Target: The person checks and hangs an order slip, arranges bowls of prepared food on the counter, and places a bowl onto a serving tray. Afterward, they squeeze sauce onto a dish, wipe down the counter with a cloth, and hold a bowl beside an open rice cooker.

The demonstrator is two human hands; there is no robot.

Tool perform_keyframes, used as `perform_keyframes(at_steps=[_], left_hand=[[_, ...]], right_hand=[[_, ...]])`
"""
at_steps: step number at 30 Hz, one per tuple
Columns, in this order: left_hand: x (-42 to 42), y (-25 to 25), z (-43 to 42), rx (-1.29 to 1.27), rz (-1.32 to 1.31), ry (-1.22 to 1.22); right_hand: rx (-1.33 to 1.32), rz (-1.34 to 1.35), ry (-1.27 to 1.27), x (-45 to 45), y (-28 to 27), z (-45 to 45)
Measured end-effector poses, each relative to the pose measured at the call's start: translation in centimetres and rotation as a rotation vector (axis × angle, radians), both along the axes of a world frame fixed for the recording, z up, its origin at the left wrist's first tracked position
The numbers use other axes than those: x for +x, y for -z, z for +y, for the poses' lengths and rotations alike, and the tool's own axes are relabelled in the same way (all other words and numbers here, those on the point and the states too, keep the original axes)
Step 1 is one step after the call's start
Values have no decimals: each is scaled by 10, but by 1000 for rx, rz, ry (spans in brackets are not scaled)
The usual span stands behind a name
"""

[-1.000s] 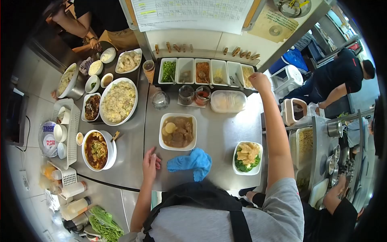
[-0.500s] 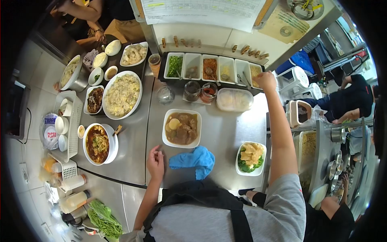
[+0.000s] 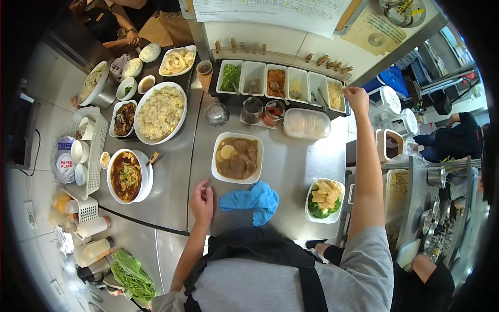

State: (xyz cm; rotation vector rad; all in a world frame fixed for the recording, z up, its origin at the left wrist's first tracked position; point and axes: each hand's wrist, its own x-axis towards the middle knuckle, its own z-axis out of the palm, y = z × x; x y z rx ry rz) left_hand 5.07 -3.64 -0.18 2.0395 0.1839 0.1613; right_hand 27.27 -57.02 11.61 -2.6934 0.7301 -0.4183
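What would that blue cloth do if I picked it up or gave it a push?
The blue cloth would probably flop and droop, since it lies crumpled in soft folds. Pushed, it would likely bunch up rather than roll, as it lies loosely on the metal counter.

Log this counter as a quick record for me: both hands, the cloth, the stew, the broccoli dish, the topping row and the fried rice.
right hand: at the right edge of the rightmost container of shredded yellow topping; grip contents unclear
left hand: loosely curled, left of the cloth
cloth: blue cloth, crumpled on the counter
stew: brown stew in a squarish white bowl
broccoli dish: broccoli under pale yellow pieces
topping row: six containers, chopped greens leftmost
fried rice: oval white dish, left
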Motion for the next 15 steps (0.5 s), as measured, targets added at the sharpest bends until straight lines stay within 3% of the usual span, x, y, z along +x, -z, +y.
perform_keyframes(at_steps=[4, 11, 15], left_hand=[[-1, -3, -2, 26, -6, 2], [1, -7, -3, 61, -12, 13], [1, -6, -3, 63, 8, -3]], right_hand=[[-56, 231, -4, -5, 23, 4], [-9, 152, 42, -1, 28, -1], [10, 236, 18, -4, 18, -2]])
